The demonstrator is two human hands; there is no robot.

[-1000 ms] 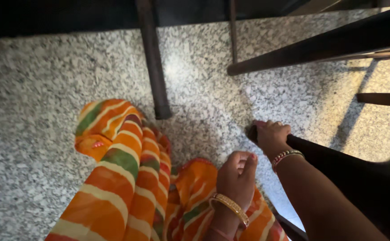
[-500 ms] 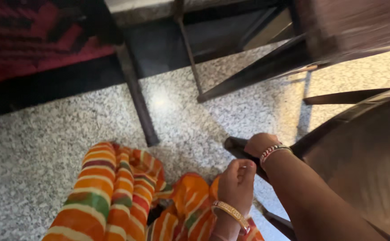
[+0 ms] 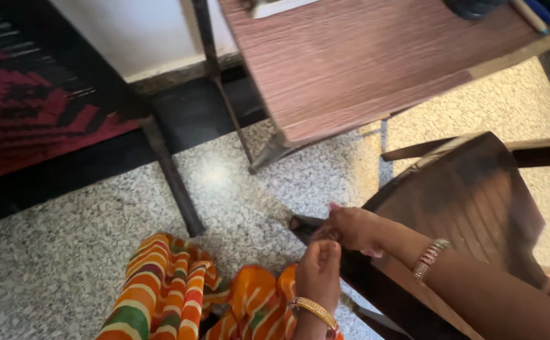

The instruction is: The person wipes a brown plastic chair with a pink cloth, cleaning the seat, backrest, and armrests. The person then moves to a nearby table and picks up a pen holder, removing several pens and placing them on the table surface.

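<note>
Dark chair (image 3: 476,201) corner pinched by right hand (image 3: 354,228); left hand (image 3: 318,274) curled, its grip unclear.

Speckled grey stone floor (image 3: 67,271) underfoot, with orange, green and red striped cloth (image 3: 161,296) bunched at the lower edge. Brown wood-grain tabletop (image 3: 363,56) on thin dark metal legs (image 3: 224,94) above. Red-and-black patterned fabric (image 3: 29,107) at far left, against a white wall (image 3: 136,31).

We see soft daylight glaring off the speckled floor (image 3: 215,176), deep shadow along the left wall, and slight motion blur throughout
</note>
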